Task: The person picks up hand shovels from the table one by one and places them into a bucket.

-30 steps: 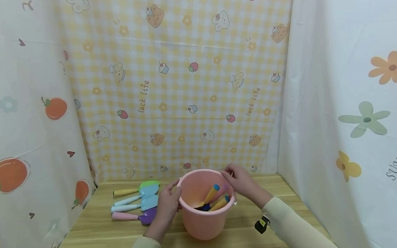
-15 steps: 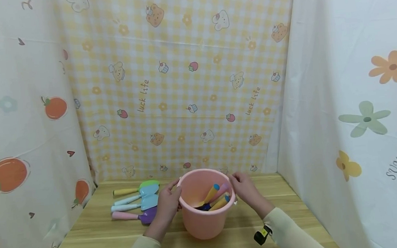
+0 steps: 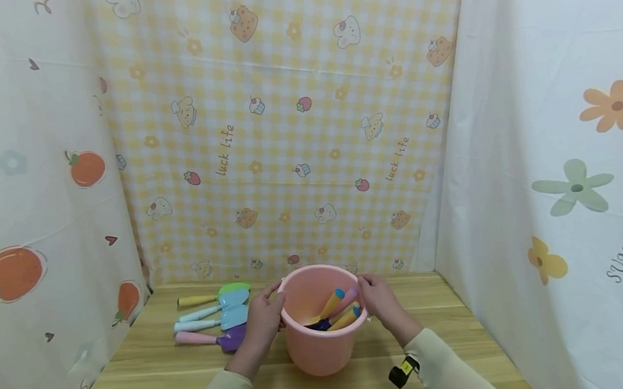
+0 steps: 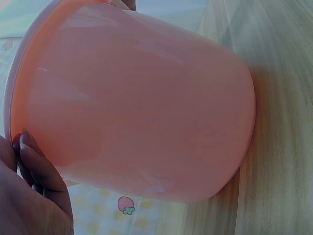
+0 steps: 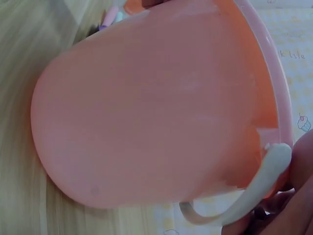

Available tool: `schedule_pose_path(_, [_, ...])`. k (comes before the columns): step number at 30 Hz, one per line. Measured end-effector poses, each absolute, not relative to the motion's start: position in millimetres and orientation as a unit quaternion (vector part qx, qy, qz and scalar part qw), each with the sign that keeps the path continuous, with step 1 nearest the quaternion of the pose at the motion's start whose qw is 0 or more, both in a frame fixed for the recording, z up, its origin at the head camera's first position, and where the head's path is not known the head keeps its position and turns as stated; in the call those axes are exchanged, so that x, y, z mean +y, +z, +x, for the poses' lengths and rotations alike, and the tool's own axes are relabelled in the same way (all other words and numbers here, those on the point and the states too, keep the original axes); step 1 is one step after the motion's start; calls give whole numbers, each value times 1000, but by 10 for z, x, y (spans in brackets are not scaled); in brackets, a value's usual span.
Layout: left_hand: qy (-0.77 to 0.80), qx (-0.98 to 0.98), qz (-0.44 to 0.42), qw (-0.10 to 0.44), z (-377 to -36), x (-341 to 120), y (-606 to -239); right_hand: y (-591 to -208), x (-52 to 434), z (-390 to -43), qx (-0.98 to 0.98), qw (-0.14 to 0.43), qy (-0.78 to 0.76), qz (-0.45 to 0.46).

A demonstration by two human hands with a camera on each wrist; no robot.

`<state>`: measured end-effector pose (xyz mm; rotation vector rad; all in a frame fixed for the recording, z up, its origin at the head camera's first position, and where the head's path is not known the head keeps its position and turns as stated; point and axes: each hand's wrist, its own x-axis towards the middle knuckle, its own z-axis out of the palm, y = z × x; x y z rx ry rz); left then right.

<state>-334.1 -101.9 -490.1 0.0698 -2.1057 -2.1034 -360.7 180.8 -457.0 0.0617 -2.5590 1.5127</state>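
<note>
A pink bucket (image 3: 321, 352) stands upright on the wooden table, with several tool handles inside, including a yellow handle (image 3: 332, 306) with a blue end and a pink handle (image 3: 346, 299). Their lower ends are mostly hidden by the bucket wall. My left hand (image 3: 264, 319) grips the rim on the left, thumb at the edge and fingers curled beneath it in the left wrist view. On the opposite side my right hand (image 3: 382, 303) holds the rim, close to the white bail handle (image 5: 254, 191), which hangs down behind the bucket.
Left of the bucket lie several small shovels: a green one (image 3: 235, 288) with a yellow handle, light blue ones (image 3: 235, 316), and a purple one (image 3: 232, 339) with a pink handle. Patterned cloth (image 3: 285, 130) walls in the wooden table (image 3: 156, 374) at the back and sides.
My right hand has slid from the rim's far right part nearer along its right side, and now grips there. The left hand, bucket and shovels stay where they were.
</note>
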Motion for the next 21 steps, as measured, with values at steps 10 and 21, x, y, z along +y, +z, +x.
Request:
schedule_pose_path(10, [-703, -705, 19, 89, -3350, -1036, -4901, -4609, 1739, -3608, -864, 119, 489, 24])
schedule_pose_path(21, [-705, -703, 9, 89, -3331, -1045, -4910, -4643, 1717, -3591, -852, 150, 502, 2])
